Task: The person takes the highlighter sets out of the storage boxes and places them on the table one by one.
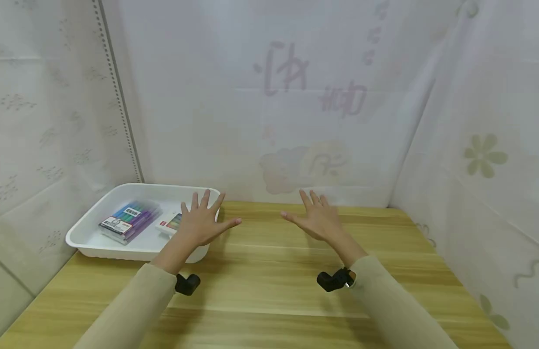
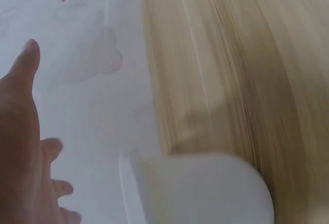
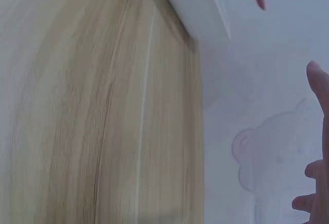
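My left hand is held with fingers spread, in front of the right end of a white plastic tray. It holds nothing. In the tray lie a clear pack of coloured pens with blue, green and purple showing, and a small white box with a rainbow-coloured panel, partly hidden behind the left hand. Over the wooden table my right hand is spread as well, with nothing in it. The left wrist view shows the left thumb and fingers beside the tray's white wall.
The wood-grain table reaches back to a pale printed curtain. More curtain hangs at the left and right sides. A black wrist camera sits on the left wrist, another black camera on the right.
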Tool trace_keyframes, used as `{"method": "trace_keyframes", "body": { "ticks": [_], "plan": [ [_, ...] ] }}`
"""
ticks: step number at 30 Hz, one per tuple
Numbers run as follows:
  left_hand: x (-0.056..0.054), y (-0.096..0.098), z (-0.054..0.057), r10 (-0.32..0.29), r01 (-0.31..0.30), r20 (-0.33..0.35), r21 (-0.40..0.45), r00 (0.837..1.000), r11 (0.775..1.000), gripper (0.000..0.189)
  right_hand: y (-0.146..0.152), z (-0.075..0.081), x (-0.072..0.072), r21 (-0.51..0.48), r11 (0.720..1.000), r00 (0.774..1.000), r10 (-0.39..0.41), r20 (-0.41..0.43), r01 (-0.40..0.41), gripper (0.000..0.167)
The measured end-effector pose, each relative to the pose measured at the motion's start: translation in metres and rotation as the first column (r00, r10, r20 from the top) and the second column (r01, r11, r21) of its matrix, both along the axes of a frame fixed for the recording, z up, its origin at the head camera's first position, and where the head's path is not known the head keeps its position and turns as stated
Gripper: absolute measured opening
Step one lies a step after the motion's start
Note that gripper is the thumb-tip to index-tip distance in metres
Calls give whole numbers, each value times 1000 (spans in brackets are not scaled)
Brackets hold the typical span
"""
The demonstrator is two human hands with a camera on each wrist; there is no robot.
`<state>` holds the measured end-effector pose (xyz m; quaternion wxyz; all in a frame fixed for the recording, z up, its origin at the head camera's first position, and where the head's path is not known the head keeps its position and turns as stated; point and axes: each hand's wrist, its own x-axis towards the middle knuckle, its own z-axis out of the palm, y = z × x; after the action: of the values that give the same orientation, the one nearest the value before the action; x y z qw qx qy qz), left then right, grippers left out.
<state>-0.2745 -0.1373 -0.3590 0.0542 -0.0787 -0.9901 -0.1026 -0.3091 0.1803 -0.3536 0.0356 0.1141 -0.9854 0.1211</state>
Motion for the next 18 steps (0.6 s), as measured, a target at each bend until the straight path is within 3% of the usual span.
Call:
{"method": "trace_keyframes", "body": {
  "ticks": [5, 8, 13, 18],
  "plan": [
    [13, -22, 0, -3, 3, -5, 45, 1000, 999, 89, -12, -3, 6, -142, 988, 998, 60, 1, -59, 109],
    [23, -35, -1, -9, 13, -40, 89, 999, 996, 84, -22, -5, 11, -258, 961, 994, 106, 18, -98, 105],
    [37, -56, -2, -2, 16, -90, 163, 996, 987, 80, -40, -10, 16, -429, 892, 984, 177, 37, -144, 96],
    [49, -74, -1, 55, -41, -52, 241, 997, 970, 85, -57, -15, 20, -544, 822, 977, 211, 14, -170, 87]
  ]
}}
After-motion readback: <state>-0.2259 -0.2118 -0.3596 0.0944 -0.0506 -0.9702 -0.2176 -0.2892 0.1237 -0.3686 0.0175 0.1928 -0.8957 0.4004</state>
